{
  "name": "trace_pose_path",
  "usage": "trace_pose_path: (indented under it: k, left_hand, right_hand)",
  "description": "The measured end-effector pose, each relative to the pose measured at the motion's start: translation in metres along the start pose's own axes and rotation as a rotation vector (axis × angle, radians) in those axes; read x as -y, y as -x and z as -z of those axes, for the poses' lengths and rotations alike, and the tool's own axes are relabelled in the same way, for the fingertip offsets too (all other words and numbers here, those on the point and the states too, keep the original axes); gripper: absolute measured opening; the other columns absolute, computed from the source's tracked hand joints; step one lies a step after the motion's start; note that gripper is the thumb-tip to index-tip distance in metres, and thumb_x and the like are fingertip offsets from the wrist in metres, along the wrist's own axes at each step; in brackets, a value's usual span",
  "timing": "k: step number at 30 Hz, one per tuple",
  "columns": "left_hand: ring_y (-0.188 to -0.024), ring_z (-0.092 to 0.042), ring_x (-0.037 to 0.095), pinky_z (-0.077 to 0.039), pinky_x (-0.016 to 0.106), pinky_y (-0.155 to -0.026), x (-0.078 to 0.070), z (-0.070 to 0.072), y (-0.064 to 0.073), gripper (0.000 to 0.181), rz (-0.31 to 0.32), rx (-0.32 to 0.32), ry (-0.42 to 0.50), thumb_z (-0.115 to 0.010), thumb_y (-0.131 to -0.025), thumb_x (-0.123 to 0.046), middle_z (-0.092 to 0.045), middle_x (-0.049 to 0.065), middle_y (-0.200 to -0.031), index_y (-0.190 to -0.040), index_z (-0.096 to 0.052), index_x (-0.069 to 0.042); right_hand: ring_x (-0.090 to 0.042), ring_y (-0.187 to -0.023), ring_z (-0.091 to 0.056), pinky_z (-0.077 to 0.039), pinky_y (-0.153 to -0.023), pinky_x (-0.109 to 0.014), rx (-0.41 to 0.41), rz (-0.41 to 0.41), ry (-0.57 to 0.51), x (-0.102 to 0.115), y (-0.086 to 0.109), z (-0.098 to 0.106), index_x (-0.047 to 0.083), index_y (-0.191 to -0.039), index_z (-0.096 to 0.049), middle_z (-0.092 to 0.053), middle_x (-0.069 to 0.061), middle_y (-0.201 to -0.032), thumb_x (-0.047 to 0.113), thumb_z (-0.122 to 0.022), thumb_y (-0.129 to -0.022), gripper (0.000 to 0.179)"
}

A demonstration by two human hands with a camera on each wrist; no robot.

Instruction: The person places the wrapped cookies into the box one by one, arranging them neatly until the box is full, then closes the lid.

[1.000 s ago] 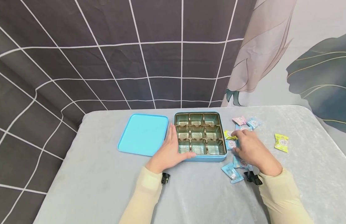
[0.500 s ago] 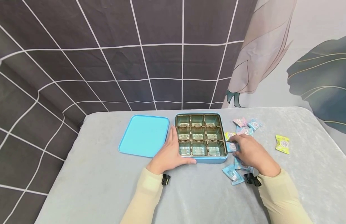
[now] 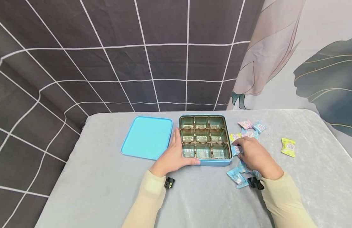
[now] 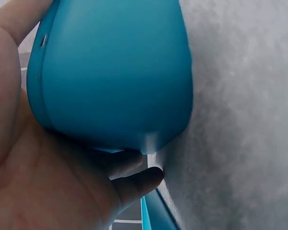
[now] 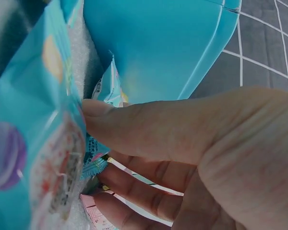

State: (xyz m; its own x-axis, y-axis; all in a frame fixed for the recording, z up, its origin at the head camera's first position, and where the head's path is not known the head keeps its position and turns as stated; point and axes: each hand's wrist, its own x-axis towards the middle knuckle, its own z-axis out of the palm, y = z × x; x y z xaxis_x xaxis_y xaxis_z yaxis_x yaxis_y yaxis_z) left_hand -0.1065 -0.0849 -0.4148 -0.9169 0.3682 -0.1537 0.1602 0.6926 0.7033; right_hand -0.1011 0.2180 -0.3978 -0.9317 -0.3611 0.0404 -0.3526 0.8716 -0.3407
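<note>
Candy in blue plastic [image 3: 235,150] is pinched by the right hand [image 3: 256,155] beside a blue rectangular box [image 3: 214,163], near the grey cloth tabletop's [image 3: 93,190] far edge; the straight-fingered left hand [image 3: 172,157] touches the box.

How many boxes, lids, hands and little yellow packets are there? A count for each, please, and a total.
Boxes: 1, the blue box
Lids: 1, the blue lid
Hands: 2, left hand and right hand
Yellow packets: 2, one near the box, one alone
Total: 6
</note>
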Motion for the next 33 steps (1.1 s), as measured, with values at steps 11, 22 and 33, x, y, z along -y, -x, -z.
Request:
trace_pose_path:
  k: [11, 22, 33]
  left_hand:
    - [-0.152, 0.012, 0.024, -0.019, 0.042, -0.120, -0.003, 0.001, 0.000, 0.144, 0.023, 0.011, 0.046, -0.079, -0.074, -0.067, 0.023, 0.013, -0.164, -0.157, 0.020, -0.005]
    - [-0.152, 0.013, 0.026, -0.014, 0.043, -0.121, -0.003, 0.000, -0.001, 0.142, 0.021, 0.010, 0.054, -0.080, -0.075, -0.064, 0.021, 0.015, -0.165, -0.157, 0.018, -0.003]
    - [-0.152, 0.014, 0.027, -0.011, 0.043, -0.121, -0.002, 0.001, 0.000, 0.143, 0.033, 0.020, 0.057, -0.079, -0.074, -0.067, 0.023, 0.014, -0.164, -0.156, 0.020, -0.003]
  right_hand:
    - [-0.045, -0.101, -0.063, -0.049, -0.090, -0.056, -0.013, 0.013, -0.002, -0.002, 0.000, 0.003, -0.005, -0.110, -0.068, -0.068, -0.022, -0.103, -0.006, -0.077, -0.072, 0.039]
    - [-0.048, -0.104, -0.058, -0.047, -0.087, -0.059, 0.000, -0.110, -0.001, 0.000, 0.003, 0.012, -0.008, -0.117, -0.064, -0.065, -0.025, -0.105, -0.002, -0.075, -0.081, 0.039]
    - [-0.052, -0.108, -0.057, -0.047, -0.086, -0.063, -0.133, -0.157, -0.005, 0.006, 0.003, 0.015, -0.008, -0.120, -0.063, -0.062, -0.030, -0.116, -0.004, -0.075, -0.082, 0.041]
